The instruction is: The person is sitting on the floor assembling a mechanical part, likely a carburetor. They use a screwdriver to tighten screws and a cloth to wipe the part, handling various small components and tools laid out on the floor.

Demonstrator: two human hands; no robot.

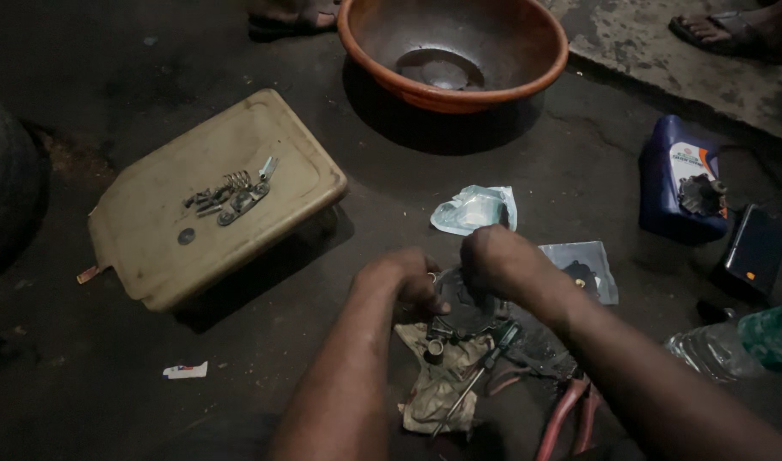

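My left hand (pixel 405 285) and my right hand (pixel 493 263) meet over a dark round metal part (pixel 468 309) low on the dark floor, both gripping it from either side. Under it lies a dirty rag (pixel 433 388) with a small cylindrical piece (pixel 434 348) and a screwdriver (pixel 476 376) resting on it. Much of the part is hidden by my fingers. Red-handled pliers (pixel 570 410) lie just right of the rag.
A beige upturned container (pixel 160 230) at left carries a spring and small metal pieces (pixel 230 195). An orange basin (pixel 391 68) stands at the top. A blue oil can (pixel 668 183), clear packets (pixel 474 209), a plastic bottle (pixel 741 341), a tyre (pixel 2 188) and other people's sandalled feet (pixel 720 30) surround me.
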